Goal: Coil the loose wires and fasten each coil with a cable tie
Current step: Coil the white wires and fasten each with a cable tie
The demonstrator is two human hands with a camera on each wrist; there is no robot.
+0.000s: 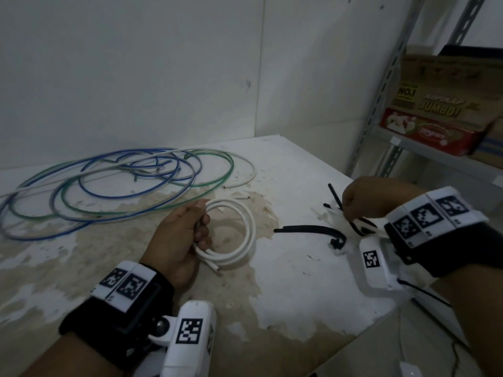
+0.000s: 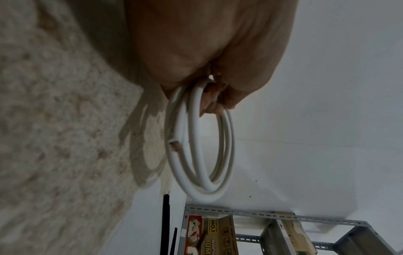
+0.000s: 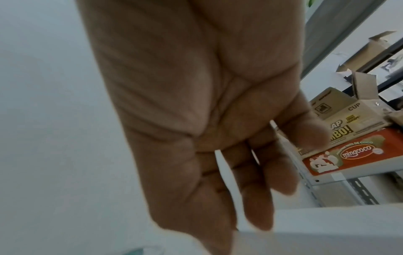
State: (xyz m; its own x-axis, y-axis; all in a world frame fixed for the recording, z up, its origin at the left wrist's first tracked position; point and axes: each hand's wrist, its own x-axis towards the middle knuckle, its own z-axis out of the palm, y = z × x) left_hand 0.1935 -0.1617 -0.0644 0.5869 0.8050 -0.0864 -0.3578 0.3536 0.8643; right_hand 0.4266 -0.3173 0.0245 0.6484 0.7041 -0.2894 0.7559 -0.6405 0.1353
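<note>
A white wire wound into a small coil is gripped on its left side by my left hand, just above the worn white table. In the left wrist view the coil hangs from my curled fingers, one cut end showing. Several black cable ties lie on the table at the right, on and beside some white plastic. My right hand is over them, fingers pointing down. In the right wrist view that hand has nearly straight fingers with nothing seen in them.
A tangle of loose blue, green and white wires lies at the back left of the table, near the wall. A metal shelf with cardboard boxes stands to the right. The table's front edge runs diagonally at the lower right.
</note>
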